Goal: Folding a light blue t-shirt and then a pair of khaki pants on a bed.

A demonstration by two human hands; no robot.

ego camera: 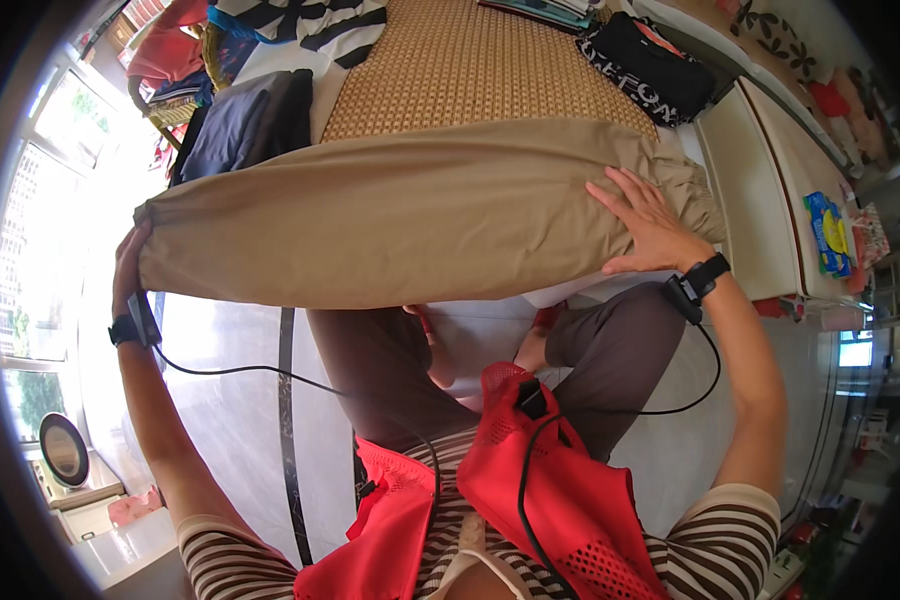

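Note:
Khaki trousers, one leg laid over the other or folded lengthwise, stretch sideways across the near edge of a bed with a woven mat. Their gathered elastic waist lies at the right. At the left end, my left hand grips the cuff end, its fingers partly hidden by the fabric. My right hand rests flat on the trousers near the waist, fingers spread, holding nothing. The trousers' near edge hangs over above my knees.
Folded dark trousers lie at the back left, beside a black-and-white patterned cloth. A folded black printed garment and a folded stack lie farther back. A cream cabinet bearing a wipes pack stands right. Cables hang from both wrists.

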